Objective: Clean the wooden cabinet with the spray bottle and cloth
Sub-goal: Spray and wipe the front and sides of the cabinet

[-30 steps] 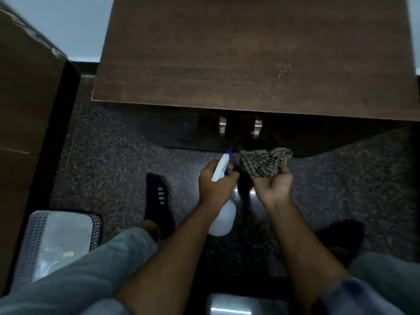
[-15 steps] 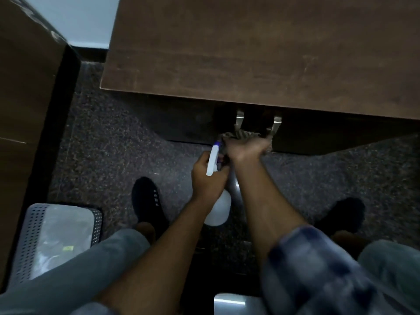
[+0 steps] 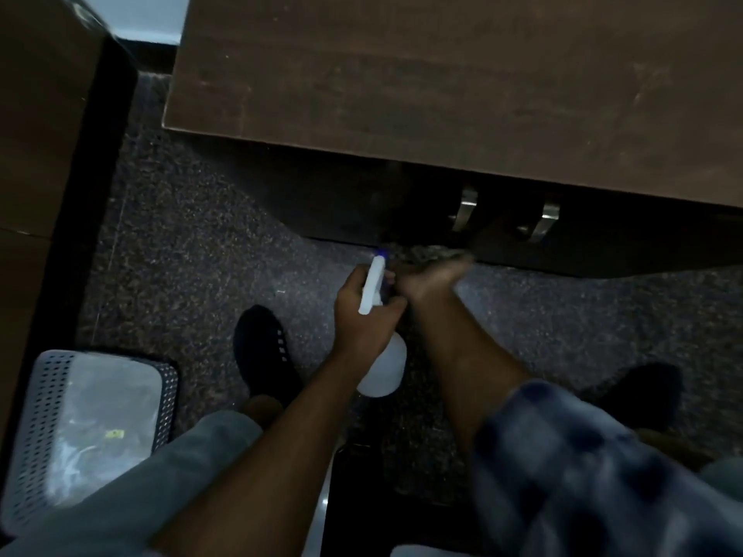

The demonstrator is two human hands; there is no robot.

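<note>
Dim speckled floor (image 3: 193, 243), pale wall (image 3: 152, 14)

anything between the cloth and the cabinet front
Nothing visible. The cloth at the right hand is by the cabinet front, low, below the handles. The spray bottle in the left hand sits beside it, not between. Blur hides contact.

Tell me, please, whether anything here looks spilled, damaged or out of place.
Nothing looks spilled or damaged. The cabinet top bears only faint pale scuffs towards its right side. The left hand grips the spray bottle, and the blurred right hand presses the cloth against the cabinet's lower front.
</note>
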